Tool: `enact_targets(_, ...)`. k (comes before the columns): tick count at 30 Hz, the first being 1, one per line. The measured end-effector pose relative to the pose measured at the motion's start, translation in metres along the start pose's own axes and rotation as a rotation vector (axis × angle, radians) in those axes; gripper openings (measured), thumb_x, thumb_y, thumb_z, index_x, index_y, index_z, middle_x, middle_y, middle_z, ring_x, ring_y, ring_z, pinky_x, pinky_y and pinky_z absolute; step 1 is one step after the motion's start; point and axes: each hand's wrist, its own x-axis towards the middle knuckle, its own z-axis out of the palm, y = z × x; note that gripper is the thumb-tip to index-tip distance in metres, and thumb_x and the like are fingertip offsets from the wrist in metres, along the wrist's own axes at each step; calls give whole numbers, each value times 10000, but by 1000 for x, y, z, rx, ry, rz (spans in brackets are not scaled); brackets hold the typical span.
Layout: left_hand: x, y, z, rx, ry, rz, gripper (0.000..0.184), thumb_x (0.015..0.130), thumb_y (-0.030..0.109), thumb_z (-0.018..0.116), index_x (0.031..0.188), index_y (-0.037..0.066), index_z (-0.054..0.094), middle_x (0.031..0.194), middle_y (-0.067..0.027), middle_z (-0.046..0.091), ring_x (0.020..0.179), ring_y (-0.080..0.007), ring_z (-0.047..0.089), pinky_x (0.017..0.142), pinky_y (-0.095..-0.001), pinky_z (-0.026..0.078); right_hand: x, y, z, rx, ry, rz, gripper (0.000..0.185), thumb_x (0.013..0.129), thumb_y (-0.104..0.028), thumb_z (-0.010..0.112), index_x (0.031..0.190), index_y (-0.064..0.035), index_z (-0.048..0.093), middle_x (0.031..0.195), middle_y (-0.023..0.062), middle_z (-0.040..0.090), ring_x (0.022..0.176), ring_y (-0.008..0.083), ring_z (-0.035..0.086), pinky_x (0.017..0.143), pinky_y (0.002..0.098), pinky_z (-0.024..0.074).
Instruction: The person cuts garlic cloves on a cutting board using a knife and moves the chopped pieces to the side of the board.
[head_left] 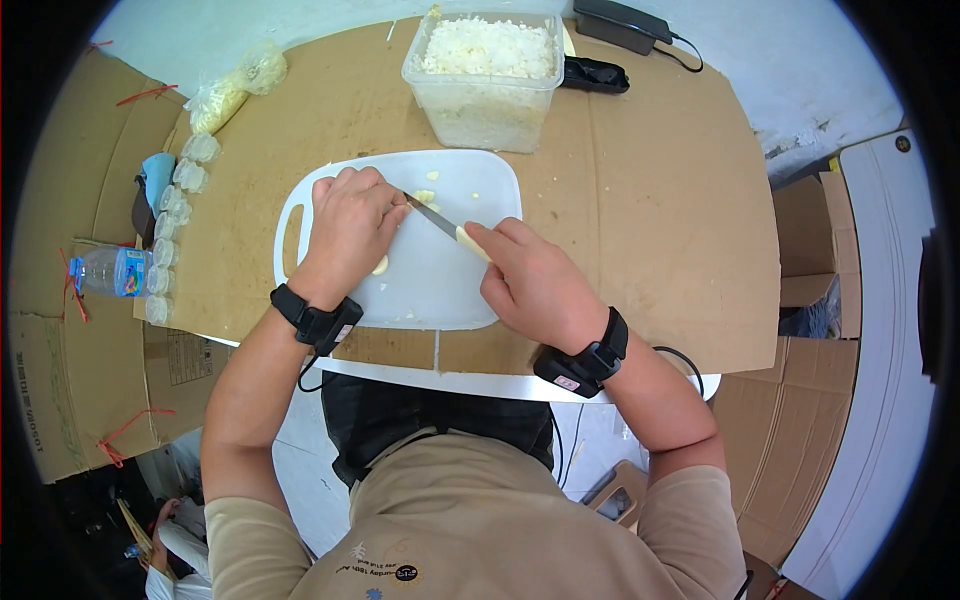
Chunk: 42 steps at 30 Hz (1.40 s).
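Note:
My right hand (535, 280) is closed round the pale handle of a small knife (436, 217), its blade pointing up and left across the white cutting board (455, 280). The blade's tip reaches the fingertips of my left hand (352, 225), which are pinched together low over the board. Whatever they hold is hidden behind the fingers. Pale cut pieces (425, 197), which look like garlic, lie beside the blade. A whole peeled clove (380, 265) rests by my left wrist, partly covered by the hand.
Beyond the board stands a clear plastic tub (485, 110) full of chopped white bits. Small clear cups (172, 205) line the left edge of the cardboard-covered table (650, 240), below a bag of pale pieces (235, 90). A black power adapter (620, 25) sits at the back; a bottle (110, 271) lies left.

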Motion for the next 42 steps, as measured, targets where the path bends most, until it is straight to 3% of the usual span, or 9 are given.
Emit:
enact_targets(11, 0, 1, -2, -1, -25, -16, 74, 880, 146, 808, 893, 96, 755, 903, -39, 658, 957, -263, 625, 903, -419, 386, -2, 2, 1, -45, -26, 2, 472, 895, -48, 634, 1361, 25, 649, 1030, 174, 633, 841, 374, 685, 768, 462, 588)
enact_targets(19, 10, 2, -10, -25, -113, -102, 94, 889, 188, 785, 892, 98, 757, 919, -57, 664, 980, -271, 633, 920, -425, 384, 1, 3, -11, -32, 166, 51, 462, 908, -33, 613, 1365, -30, 674, 1023, 174, 634, 857, 382, 675, 759, 457, 574)
enact_targets(31, 19, -1, -13, -87, -183, -225, 102, 865, 182, 795, 836, 97, 746, 924, -59, 684, 974, -272, 646, 919, -410, 382, 3, 0, -12, -61, 115, 1, 469, 889, -26, 617, 1353, 5, 673, 1001, 185, 636, 867, 388, 670, 774, 463, 569)
enact_targets(42, 8, -11, -8, -167, -109, -103, 98, 919, 182, 730, 941, 128, 809, 968, -37, 699, 993, -260, 652, 892, -438, 390, 5, 3, -9, -46, 97, -31, 481, 877, -10, 610, 1354, 15, 670, 1003, 197, 641, 872, 399, 668, 782, 460, 566)
